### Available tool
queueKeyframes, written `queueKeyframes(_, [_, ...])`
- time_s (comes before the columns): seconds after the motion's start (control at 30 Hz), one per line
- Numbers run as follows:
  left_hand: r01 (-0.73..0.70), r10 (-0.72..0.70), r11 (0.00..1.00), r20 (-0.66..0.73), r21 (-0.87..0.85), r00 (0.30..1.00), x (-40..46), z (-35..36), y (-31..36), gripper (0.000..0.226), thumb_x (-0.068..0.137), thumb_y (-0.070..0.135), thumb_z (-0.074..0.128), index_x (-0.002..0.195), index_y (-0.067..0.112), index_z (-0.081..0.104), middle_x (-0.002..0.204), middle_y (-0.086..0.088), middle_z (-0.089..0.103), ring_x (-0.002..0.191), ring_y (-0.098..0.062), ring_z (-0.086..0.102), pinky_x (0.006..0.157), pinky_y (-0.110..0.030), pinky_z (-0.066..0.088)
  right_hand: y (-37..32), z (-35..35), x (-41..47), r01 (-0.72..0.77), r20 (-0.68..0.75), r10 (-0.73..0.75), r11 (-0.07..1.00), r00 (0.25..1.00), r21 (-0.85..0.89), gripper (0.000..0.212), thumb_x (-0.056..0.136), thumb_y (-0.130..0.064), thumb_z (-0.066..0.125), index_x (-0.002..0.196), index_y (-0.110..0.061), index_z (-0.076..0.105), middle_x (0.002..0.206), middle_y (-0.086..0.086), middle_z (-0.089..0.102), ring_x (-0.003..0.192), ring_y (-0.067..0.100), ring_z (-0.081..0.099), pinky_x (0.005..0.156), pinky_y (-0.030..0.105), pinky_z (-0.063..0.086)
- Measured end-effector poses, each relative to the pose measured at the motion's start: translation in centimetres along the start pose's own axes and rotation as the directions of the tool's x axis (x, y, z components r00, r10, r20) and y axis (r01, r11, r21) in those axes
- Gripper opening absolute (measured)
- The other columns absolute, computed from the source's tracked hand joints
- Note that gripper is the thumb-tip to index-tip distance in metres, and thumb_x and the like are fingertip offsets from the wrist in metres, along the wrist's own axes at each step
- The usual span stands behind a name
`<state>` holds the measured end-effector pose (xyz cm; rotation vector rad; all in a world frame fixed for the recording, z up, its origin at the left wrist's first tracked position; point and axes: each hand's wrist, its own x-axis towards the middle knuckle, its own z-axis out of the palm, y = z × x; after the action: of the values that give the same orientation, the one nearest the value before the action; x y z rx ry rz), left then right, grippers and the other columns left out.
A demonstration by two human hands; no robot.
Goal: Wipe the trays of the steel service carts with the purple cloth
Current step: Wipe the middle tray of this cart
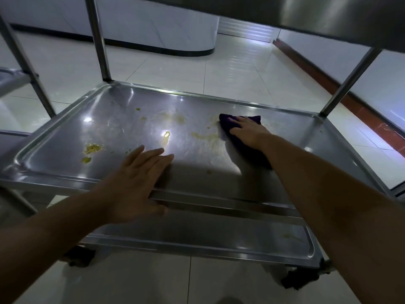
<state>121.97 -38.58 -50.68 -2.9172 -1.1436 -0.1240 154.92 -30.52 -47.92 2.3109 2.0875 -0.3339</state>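
Observation:
The middle tray (65,137) of a steel service cart fills the view, with yellow food smears (93,149) at its left and centre. My right hand (247,133) lies flat with straight fingers on the purple cloth (225,122), pressing it onto the tray's right half. My left hand (135,178) rests flat over the tray's near rim, fingers straight on the steel and thumb hanging over the edge. Part of the cloth is hidden under my right hand and forearm.
A lower tray (197,238) with a small yellow smear sits beneath. The top tray's underside (328,14) looms at the upper right. Steel posts (98,40) stand at the corners. Another cart (13,80) is at the left. Black casters (300,279) rest on the pale tiled floor.

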Motion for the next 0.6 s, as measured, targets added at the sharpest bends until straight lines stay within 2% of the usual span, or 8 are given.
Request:
queueKeyframes(0.07, [-0.005, 0.006, 1.000, -0.018, 0.008, 1.000, 0.1, -0.1, 0.1, 0.100, 0.073, 0.075, 0.040, 0.143, 0.005, 0.031, 0.139, -0.018, 0.048, 0.133, -0.023, 0.024, 0.110, -0.031, 0.009, -0.3, 0.0, 0.5, -0.011, 0.016, 0.012, 0.998, 1.000, -0.058, 0.046, 0.104, -0.035, 0.029, 0.150, -0.033, 0.027, 0.161, -0.009, 0.007, 0.148, 0.017, 0.004, 0.119, 0.042, 0.011])
queueKeyframes(0.2, [-0.020, 0.019, 0.999, 0.019, 0.046, 1.000, 0.1, -0.4, 0.4, 0.102, 0.077, 0.078, 0.034, 0.144, 0.003, 0.026, 0.141, -0.019, 0.045, 0.135, -0.022, 0.020, 0.111, -0.030, 0.003, -0.1, 0.7, -0.3, 0.007, 0.019, -0.007, 1.000, 1.000, 0.007, 0.052, 0.101, -0.041, 0.031, 0.152, -0.038, 0.017, 0.162, -0.009, 0.005, 0.149, 0.013, -0.002, 0.118, 0.042, 0.008])
queueKeyframes(0.3, [-0.016, 0.016, 1.000, 0.001, 0.022, 1.000, 0.2, 0.2, 0.6, 0.110, 0.071, 0.083, 0.031, 0.151, 0.012, 0.005, 0.156, -0.011, 0.019, 0.140, -0.008, -0.009, 0.114, -0.029, -0.013, -0.8, 1.6, -2.6, 0.161, 0.041, -0.161, 0.987, 0.986, -0.005, 0.051, 0.101, -0.045, 0.028, 0.150, -0.040, 0.018, 0.161, -0.010, 0.004, 0.148, 0.013, -0.004, 0.120, 0.044, 0.007])
queueKeyframes(0.37, [0.010, -0.010, 1.000, 0.019, -0.014, 1.000, 0.3, 0.5, 0.9, 0.115, 0.064, 0.084, 0.025, 0.150, 0.017, -0.010, 0.159, -0.004, 0.000, 0.135, -0.003, -0.022, 0.114, -0.030, -0.020, -1.6, 2.3, -4.8, 0.325, 0.087, -0.317, 0.942, 0.944, -0.090, 0.058, 0.095, -0.055, 0.015, 0.150, -0.037, 0.024, 0.162, -0.008, 0.004, 0.149, 0.017, -0.006, 0.119, 0.049, 0.007])
queueKeyframes(0.4, [0.036, -0.035, 0.999, 0.032, -0.027, 0.999, 0.4, 0.5, 1.1, 0.117, 0.061, 0.085, 0.024, 0.150, 0.018, -0.013, 0.159, -0.002, -0.002, 0.135, -0.003, -0.022, 0.114, -0.031, -0.018, -2.1, 2.5, -6.1, 0.388, 0.103, -0.378, 0.915, 0.920, -0.112, 0.066, 0.090, -0.058, 0.010, 0.149, -0.035, 0.027, 0.162, -0.008, 0.004, 0.149, 0.018, -0.006, 0.120, 0.049, 0.007])
queueKeyframes(0.47, [0.079, -0.077, 0.994, 0.029, -0.078, 0.997, 0.4, 0.6, 1.3, 0.123, 0.056, 0.087, 0.028, 0.150, 0.019, -0.011, 0.159, -0.002, -0.002, 0.139, -0.007, -0.017, 0.114, -0.030, -0.016, -2.9, 2.9, -8.7, 0.455, 0.129, -0.441, 0.884, 0.888, -0.106, 0.054, 0.098, -0.050, 0.016, 0.147, -0.034, 0.033, 0.160, -0.012, 0.003, 0.148, 0.016, -0.008, 0.120, 0.045, 0.003])
queueKeyframes(0.53, [0.095, -0.092, 0.990, 0.035, -0.104, 0.995, 0.1, 0.6, 1.6, 0.134, 0.048, 0.096, 0.028, 0.150, 0.019, -0.010, 0.160, -0.004, 0.000, 0.144, -0.014, -0.011, 0.114, -0.031, -0.014, -3.8, 3.2, -11.6, 0.482, 0.149, -0.473, 0.875, 0.868, -0.028, 0.045, 0.104, -0.037, 0.023, 0.149, -0.038, 0.026, 0.160, -0.014, -0.001, 0.147, 0.010, -0.010, 0.119, 0.038, -0.002])
queueKeyframes(0.6, [0.113, -0.110, 0.991, 0.044, -0.065, 0.993, -0.3, 0.6, 1.9, 0.138, 0.044, 0.100, 0.022, 0.151, 0.018, -0.008, 0.160, -0.005, 0.001, 0.146, -0.018, -0.007, 0.114, -0.031, -0.014, -4.4, 3.8, -13.9, 0.520, 0.185, -0.519, 0.853, 0.834, 0.049, 0.046, 0.104, -0.036, 0.025, 0.149, -0.042, 0.017, 0.159, -0.015, -0.002, 0.146, 0.004, -0.010, 0.118, 0.033, -0.006])
